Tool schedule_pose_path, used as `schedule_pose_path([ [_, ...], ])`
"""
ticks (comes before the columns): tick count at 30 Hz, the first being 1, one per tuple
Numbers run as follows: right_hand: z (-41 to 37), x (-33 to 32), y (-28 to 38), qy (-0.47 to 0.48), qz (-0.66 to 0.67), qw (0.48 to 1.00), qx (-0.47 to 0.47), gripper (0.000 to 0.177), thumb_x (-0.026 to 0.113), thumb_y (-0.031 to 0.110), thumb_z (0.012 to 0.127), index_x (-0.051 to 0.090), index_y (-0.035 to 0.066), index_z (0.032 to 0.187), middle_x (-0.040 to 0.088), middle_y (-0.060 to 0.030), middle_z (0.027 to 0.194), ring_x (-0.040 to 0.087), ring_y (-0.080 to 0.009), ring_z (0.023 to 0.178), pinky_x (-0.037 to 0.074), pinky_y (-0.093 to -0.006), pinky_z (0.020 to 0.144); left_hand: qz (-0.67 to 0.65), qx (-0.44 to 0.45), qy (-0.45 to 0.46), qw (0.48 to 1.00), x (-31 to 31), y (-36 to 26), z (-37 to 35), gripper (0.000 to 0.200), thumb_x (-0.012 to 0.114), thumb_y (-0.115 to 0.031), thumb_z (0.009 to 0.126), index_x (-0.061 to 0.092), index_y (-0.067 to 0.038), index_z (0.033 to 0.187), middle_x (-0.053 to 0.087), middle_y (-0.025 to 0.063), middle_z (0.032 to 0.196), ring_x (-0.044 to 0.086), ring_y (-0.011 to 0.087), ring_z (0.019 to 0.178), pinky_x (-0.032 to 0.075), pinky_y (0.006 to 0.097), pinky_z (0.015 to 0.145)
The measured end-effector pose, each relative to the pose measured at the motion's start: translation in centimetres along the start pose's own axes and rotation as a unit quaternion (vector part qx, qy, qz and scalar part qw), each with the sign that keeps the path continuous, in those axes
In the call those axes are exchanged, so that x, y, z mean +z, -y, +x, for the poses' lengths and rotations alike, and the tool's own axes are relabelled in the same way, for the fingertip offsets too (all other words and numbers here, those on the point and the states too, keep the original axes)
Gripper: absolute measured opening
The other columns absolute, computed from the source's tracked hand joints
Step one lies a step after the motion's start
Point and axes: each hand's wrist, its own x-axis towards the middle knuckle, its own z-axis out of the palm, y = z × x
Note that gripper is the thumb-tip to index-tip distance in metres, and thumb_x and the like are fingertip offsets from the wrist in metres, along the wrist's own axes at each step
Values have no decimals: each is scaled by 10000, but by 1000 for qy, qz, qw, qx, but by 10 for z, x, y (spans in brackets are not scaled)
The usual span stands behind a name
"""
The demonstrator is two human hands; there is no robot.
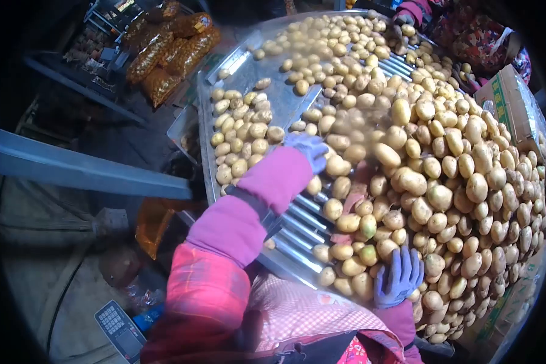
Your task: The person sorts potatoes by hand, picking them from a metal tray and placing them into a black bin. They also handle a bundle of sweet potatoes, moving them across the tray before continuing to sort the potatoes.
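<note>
A large heap of potatoes (455,176) covers the right side of a metal sorting table (279,100). My left hand (308,151), in a purple glove, reaches over the table beside potatoes near the metal rollers (303,224); its fingers are partly blurred, and what lies under them is hidden. My right hand (399,278), also gloved, rests at the heap's lower edge with its fingers spread against the potatoes. Two greenish potatoes (368,226) lie between my hands. A smaller group of potatoes (239,130) sits on the left part of the table.
Filled mesh sacks (173,51) are stacked at the upper left. A co-worker's gloved hand (400,30) is at the table's far edge. Cardboard boxes (509,106) stand on the right. A blue metal bar (91,164) crosses the left side, above a scale's keypad (120,330).
</note>
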Motion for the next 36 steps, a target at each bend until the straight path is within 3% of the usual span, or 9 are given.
schedule_pose_path([
  [4, 2, -1, 2, 18, -16, 1000, 0, 422, 552, 274, 857, 570, 68, 1224, 566, -136, 1263, 515, -354, 1172, 360, -512, 988, 207, 33, -23, 977, -2, -22, -60, 501, 612, -411, 777, 600, -130, 1192, 493, 145, 1334, 466, 372, 1181, 323, 556, 1004],
  [11, -4, 6, -2, 12, -21, 1000, -17, 439, 539, 291, 875, 566, 63, 1249, 571, -130, 1263, 519, -348, 1185, 359, -507, 998, 139, 184, -82, 970, 51, -49, -62, 569, 612, -480, 761, 570, -182, 1245, 442, 161, 1361, 380, 422, 1278, 264, 578, 1056],
  [14, -8, 4, -2, 10, -15, 1000, -7, 436, 551, 279, 862, 568, 64, 1241, 571, -126, 1267, 518, -351, 1186, 358, -505, 1000, 190, 156, 65, 967, -13, -30, -67, 528, 623, -420, 800, 551, -189, 1270, 460, 148, 1348, 390, 434, 1259, 297, 562, 1037],
  [20, -3, 3, -2, 17, -2, 1000, 0, 415, 567, 263, 853, 573, 80, 1226, 566, -121, 1276, 509, -352, 1196, 359, -517, 997, 213, 121, -63, 968, -28, 13, -97, 399, 588, -323, 827, 603, -117, 1168, 528, 130, 1250, 481, 352, 1181, 377, 495, 946],
  [22, -2, 2, -1, 27, 2, 1000, 12, 412, 571, 266, 849, 574, 79, 1216, 571, -127, 1269, 510, -359, 1193, 358, -518, 995, 138, 26, 93, 986, -46, 8, -82, 297, 586, -244, 810, 625, -71, 1047, 575, 125, 1161, 545, 331, 1091, 403, 472, 899],
  [24, -1, 3, -1, 24, -8, 1000, 8, 409, 574, 263, 846, 573, 75, 1210, 577, -132, 1258, 518, -367, 1180, 357, -517, 991, 218, 247, -42, 943, -49, -9, -55, 262, 616, -181, 754, 627, -43, 975, 596, 148, 1077, 577, 313, 1032, 428, 456, 854],
  [25, 0, 2, -2, 34, 1, 999, 7, 410, 573, 260, 844, 570, 74, 1209, 584, -135, 1246, 527, -368, 1165, 357, -516, 986, 113, 118, -26, 986, -39, -35, -30, 311, 608, -186, 779, 610, -56, 1062, 579, 144, 1135, 550, 323, 1083, 413, 461, 889],
  [30, -1, 6, -2, 2, -10, 1000, 0, 402, 552, 256, 851, 570, 78, 1210, 591, -145, 1227, 537, -364, 1144, 351, -519, 979, 205, 95, 12, 974, 37, -55, 63, 621, 575, -481, 791, 495, -212, 1346, 315, 104, 1500, 198, 399, 1406, 195, 622, 1082],
  [36, -1, 3, -5, 27, -1, 1000, 4, 392, 543, 287, 849, 592, 88, 1184, 587, -143, 1227, 532, -366, 1136, 362, -522, 959, 278, 92, 19, 956, 20, -13, 80, 632, 672, -482, 710, 531, -324, 1306, 273, 30, 1521, 218, 407, 1381, 248, 628, 1046],
])
